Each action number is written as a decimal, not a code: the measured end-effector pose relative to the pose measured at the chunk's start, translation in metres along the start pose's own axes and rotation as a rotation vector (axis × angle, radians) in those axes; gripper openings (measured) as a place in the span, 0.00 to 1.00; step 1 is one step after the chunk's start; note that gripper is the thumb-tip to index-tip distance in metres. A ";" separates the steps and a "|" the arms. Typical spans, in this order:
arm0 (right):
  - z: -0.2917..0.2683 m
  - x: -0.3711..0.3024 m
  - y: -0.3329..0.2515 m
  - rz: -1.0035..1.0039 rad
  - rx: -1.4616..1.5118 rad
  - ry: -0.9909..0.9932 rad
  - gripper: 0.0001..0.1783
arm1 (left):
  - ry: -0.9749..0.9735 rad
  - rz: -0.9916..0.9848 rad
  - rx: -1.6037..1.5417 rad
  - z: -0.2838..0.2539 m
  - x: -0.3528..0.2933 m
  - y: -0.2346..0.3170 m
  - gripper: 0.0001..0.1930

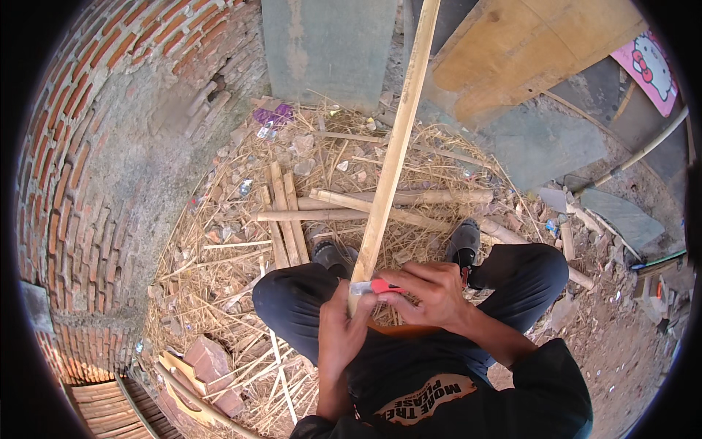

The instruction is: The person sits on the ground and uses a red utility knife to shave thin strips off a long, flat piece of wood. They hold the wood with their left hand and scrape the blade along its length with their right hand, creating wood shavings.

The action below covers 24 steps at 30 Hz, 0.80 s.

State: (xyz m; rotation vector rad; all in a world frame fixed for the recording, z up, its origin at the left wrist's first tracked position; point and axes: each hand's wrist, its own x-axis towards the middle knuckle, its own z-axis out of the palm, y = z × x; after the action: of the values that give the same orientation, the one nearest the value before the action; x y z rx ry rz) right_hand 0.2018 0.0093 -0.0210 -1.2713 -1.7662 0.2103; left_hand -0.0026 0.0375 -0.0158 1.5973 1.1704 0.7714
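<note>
A long pale bamboo strip (pixel 391 168) runs away from me, its near end between my knees. My left hand (pixel 341 325) is closed around that near end, thumb up along the strip. In my right hand (pixel 431 293) is a red-handled knife (pixel 384 286), gripped by its handle. Its broad silvery blade lies crosswise on the strip, just beyond my left thumb. I cannot tell how far the edge bites in. The strip's lowest tip is partly hidden by my left hand.
Bamboo pieces (pixel 322 215) lie crossed on straw-littered ground beyond my shoes (pixel 463 241). A brick wall (pixel 95 168) rises at left. Grey panels (pixel 329 58) and a brown wooden board (pixel 526 51) lean at the back. Broken bricks (pixel 212 362) lie lower left.
</note>
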 end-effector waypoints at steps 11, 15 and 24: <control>-0.006 -0.001 0.008 0.116 -0.122 0.092 0.15 | -0.016 -0.016 0.017 0.002 -0.005 0.005 0.16; -0.061 0.039 0.106 0.609 -0.404 0.225 0.14 | -0.166 -0.089 0.004 -0.007 -0.059 0.007 0.16; -0.048 0.001 0.071 0.477 0.105 0.296 0.12 | -0.214 -0.099 -0.020 -0.011 -0.022 -0.012 0.17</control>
State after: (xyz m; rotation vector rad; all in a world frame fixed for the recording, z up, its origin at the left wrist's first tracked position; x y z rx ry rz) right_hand 0.2850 0.0256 -0.0353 -1.5438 -1.1713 0.3587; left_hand -0.0232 0.0212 -0.0222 1.5512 1.0746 0.5323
